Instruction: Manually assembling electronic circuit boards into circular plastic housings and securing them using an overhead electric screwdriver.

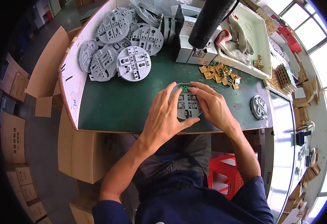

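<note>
navy shirt (193, 203), both hands (162, 114) (216, 112) half-curled, gripping grey disc (188, 101); gloves (233, 46) in white tray (256, 37)

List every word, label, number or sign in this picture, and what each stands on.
Wording is located here, not copied out.
Tall carton, far left: dark characters running down it.
Small cartons below it: printing, too small to read surely.
Grey boxy device: dark lettering in two places.
White side board: dark strokes, no clear word.
Grey disc at centre: none readable.
</note>
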`<state>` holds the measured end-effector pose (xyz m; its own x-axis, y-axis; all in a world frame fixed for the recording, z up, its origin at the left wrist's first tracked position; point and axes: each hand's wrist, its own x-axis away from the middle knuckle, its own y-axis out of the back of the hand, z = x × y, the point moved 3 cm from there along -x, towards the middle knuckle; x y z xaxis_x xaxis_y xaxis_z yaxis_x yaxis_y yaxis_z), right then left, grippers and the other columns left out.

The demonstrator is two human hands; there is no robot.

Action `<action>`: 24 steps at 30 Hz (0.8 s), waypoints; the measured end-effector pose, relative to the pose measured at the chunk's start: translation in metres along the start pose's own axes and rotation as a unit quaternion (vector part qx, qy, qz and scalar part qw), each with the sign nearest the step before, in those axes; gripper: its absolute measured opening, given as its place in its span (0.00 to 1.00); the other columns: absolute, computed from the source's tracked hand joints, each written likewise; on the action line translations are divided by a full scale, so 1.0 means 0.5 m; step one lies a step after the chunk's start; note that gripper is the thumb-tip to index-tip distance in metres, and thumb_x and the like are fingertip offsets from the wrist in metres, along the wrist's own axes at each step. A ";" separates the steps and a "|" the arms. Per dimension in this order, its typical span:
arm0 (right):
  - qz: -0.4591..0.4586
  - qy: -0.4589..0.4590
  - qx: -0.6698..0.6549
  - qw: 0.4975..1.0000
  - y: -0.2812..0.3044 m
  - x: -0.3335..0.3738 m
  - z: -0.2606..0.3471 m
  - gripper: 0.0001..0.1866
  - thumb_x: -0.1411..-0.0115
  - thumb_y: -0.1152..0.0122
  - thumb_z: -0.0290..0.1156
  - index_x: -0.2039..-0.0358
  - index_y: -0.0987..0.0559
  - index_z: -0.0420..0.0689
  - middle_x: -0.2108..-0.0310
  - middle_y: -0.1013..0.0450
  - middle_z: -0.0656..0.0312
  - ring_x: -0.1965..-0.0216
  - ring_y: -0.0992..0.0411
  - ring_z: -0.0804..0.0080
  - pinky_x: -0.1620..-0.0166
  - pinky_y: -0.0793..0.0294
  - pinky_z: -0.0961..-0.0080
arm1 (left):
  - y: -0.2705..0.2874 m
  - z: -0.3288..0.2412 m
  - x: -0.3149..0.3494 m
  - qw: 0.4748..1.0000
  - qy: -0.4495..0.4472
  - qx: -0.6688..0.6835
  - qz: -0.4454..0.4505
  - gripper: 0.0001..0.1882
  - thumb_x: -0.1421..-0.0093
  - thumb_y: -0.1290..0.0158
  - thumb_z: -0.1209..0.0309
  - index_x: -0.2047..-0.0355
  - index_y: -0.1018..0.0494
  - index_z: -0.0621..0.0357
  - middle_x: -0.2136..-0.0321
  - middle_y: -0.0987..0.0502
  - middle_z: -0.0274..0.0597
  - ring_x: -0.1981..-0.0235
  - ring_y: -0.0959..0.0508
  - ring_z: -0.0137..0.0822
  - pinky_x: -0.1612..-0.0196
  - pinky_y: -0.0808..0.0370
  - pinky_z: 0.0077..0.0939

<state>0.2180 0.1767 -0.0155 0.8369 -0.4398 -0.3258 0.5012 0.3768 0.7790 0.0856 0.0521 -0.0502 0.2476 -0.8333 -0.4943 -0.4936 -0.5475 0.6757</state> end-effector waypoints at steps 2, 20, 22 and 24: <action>0.001 -0.003 0.010 1.000 -0.005 0.002 -0.001 0.17 0.36 0.45 0.16 0.48 0.20 0.39 0.42 0.26 0.49 0.43 0.27 0.47 0.41 0.27 0.60 | 0.000 0.002 0.000 0.999 0.018 0.026 -0.006 0.51 0.51 0.29 0.46 0.36 0.35 0.67 0.36 0.36 0.55 0.39 0.31 0.54 0.37 0.31 0.46; -0.042 0.023 0.059 0.997 0.050 -0.052 0.007 0.21 0.35 0.38 0.24 0.41 0.25 0.39 0.38 0.30 0.51 0.38 0.30 0.55 0.40 0.28 0.64 | 0.001 0.002 0.001 1.000 0.009 -0.011 0.016 0.48 0.48 0.31 0.48 0.36 0.35 0.67 0.35 0.38 0.54 0.38 0.32 0.55 0.36 0.32 0.45; -0.140 0.013 -0.104 0.985 0.087 -0.103 0.015 0.23 0.34 0.36 0.29 0.40 0.26 0.37 0.36 0.32 0.50 0.36 0.31 0.58 0.40 0.27 0.65 | -0.001 -0.005 -0.003 1.000 0.000 -0.022 0.018 0.47 0.45 0.35 0.45 0.37 0.35 0.70 0.36 0.37 0.56 0.38 0.33 0.54 0.36 0.32 0.45; -0.224 0.056 -0.237 0.944 0.110 -0.183 0.055 0.26 0.34 0.34 0.34 0.39 0.28 0.35 0.43 0.28 0.50 0.44 0.27 0.61 0.47 0.23 0.68 | 0.001 -0.006 -0.001 0.999 -0.009 -0.030 0.021 0.47 0.44 0.36 0.44 0.38 0.35 0.72 0.36 0.37 0.57 0.39 0.33 0.54 0.36 0.32 0.45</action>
<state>0.1630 0.2154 0.0720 0.5229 -0.5627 -0.6402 0.8298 0.5079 0.2314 0.0880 0.0520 -0.0481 0.2133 -0.8544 -0.4739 -0.4517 -0.5163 0.7276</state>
